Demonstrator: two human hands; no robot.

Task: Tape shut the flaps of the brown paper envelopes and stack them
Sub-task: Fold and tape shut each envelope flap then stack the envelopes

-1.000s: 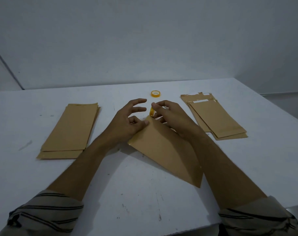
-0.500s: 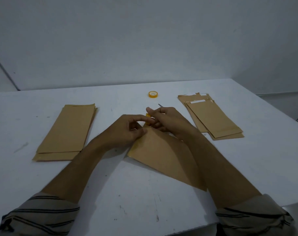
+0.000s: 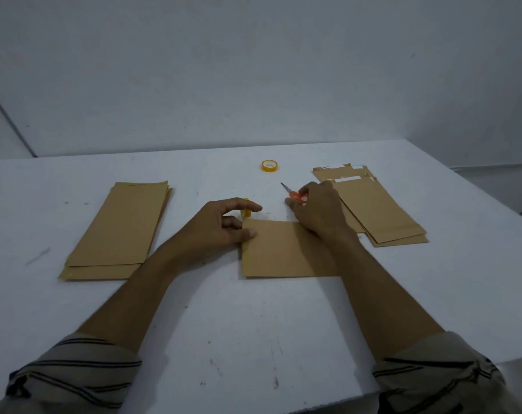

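On the white table (image 3: 253,339) I count one single envelope (image 3: 283,252), two stacks of envelopes, two tape rolls and one pair of scissors (image 3: 294,195). The single envelope lies flat in the middle of the frame. Its long axis runs left to right, and its right end is hidden under the right forearm, so I cannot tell which end has the flap. The left stack (image 3: 119,228) and the right stack (image 3: 382,213) each show about three layers, long axes running away from me. One tape roll (image 3: 269,166) lies alone in the upper middle. The left hand (image 3: 215,228) presses its thumb on the envelope's upper left corner and holds the small tape roll (image 3: 246,213) at its forefinger. The right hand (image 3: 319,213) grasps the orange scissors handles, blades pointing to the upper left.
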